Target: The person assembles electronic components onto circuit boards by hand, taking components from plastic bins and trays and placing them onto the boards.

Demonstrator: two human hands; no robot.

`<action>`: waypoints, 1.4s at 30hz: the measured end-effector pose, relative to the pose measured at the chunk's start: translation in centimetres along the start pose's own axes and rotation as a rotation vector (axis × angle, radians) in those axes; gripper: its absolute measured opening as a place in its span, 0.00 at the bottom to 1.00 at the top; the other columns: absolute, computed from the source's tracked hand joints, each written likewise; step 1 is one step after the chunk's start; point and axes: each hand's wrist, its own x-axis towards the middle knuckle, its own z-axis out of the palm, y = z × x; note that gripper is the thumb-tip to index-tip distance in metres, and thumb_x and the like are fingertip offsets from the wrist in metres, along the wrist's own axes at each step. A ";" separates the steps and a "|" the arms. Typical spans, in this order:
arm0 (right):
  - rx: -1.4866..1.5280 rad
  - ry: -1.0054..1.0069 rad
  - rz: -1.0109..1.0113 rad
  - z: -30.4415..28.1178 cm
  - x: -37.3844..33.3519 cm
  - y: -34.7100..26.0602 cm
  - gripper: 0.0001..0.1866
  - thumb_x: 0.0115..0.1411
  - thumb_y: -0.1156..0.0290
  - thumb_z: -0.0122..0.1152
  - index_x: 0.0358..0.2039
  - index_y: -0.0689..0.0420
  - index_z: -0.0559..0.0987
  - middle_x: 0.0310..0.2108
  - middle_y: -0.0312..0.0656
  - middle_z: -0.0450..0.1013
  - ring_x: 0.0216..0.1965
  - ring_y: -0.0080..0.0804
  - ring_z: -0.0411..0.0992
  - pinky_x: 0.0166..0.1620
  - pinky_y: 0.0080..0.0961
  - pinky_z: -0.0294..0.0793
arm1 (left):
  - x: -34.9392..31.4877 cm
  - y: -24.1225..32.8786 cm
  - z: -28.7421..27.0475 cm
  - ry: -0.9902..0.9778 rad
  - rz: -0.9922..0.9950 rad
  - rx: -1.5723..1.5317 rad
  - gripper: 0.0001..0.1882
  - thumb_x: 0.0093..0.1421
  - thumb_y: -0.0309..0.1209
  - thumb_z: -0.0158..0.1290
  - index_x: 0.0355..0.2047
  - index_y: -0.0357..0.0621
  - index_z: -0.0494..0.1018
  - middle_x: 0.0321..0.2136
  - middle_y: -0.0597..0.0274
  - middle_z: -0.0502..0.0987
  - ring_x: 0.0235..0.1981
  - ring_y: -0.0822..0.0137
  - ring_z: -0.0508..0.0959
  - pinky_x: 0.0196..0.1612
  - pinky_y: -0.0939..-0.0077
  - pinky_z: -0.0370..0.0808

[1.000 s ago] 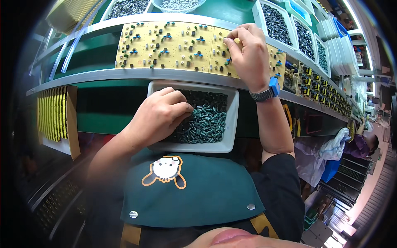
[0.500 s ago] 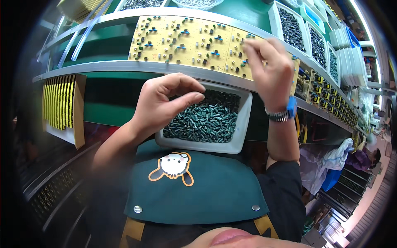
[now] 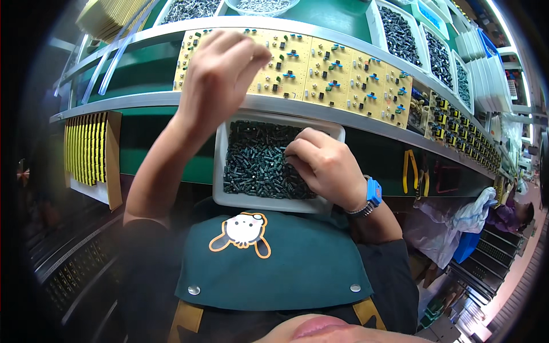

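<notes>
My left hand (image 3: 214, 77) is over the left part of a row of yellow circuit boards (image 3: 294, 86), its fingers closed in a pinch. Whatever those fingertips hold is too small or hidden to make out. Below the boards, a white tray (image 3: 260, 203) is filled with small dark green cylindrical capacitors (image 3: 260, 166). My right hand (image 3: 326, 166) reaches into the tray's right side, thumb and fingers closed together among the capacitors. Its fingertips hide what is between them. The boards carry small black, blue and green parts and lie along a metal rail (image 3: 366, 121).
Pliers with yellow handles (image 3: 409, 171) lie right of the tray. A box of upright yellow boards (image 3: 86, 151) stands at left. Parts trays (image 3: 400, 37) sit beyond the rail at far right, near boards with black-and-yellow components (image 3: 452, 126). Another person (image 3: 509, 217) appears at far right.
My left hand has moved from above the tray up over the left boards. My right hand has come down from the right boards into the capacitors.
</notes>
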 end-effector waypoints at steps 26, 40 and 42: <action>0.773 0.309 0.299 -1.2 -0.3 0.5 0.08 0.62 0.88 0.61 0.40 0.66 0.84 0.41 0.47 0.82 0.35 0.29 0.78 0.40 0.20 0.79 | 2.5 -1.7 1.4 -0.111 0.197 0.209 0.07 0.56 0.20 0.65 0.35 0.42 0.80 0.37 0.65 0.78 0.37 0.66 0.75 0.41 0.73 0.75; 0.313 0.468 0.123 -3.9 3.3 3.5 0.06 0.62 0.86 0.61 0.36 0.62 0.82 0.39 0.41 0.79 0.37 0.31 0.75 0.42 0.22 0.76 | -5.6 6.0 -1.9 -0.999 0.032 -0.083 0.07 0.57 0.26 0.59 0.37 0.42 0.76 0.35 0.56 0.77 0.35 0.53 0.78 0.42 0.63 0.78; 0.018 0.483 0.026 -4.4 4.2 4.5 0.07 0.61 0.86 0.61 0.36 0.62 0.82 0.39 0.40 0.79 0.38 0.31 0.74 0.43 0.23 0.76 | -5.9 5.9 -1.4 -0.982 0.040 -0.074 0.09 0.58 0.27 0.59 0.39 0.42 0.77 0.36 0.58 0.77 0.36 0.55 0.77 0.43 0.65 0.77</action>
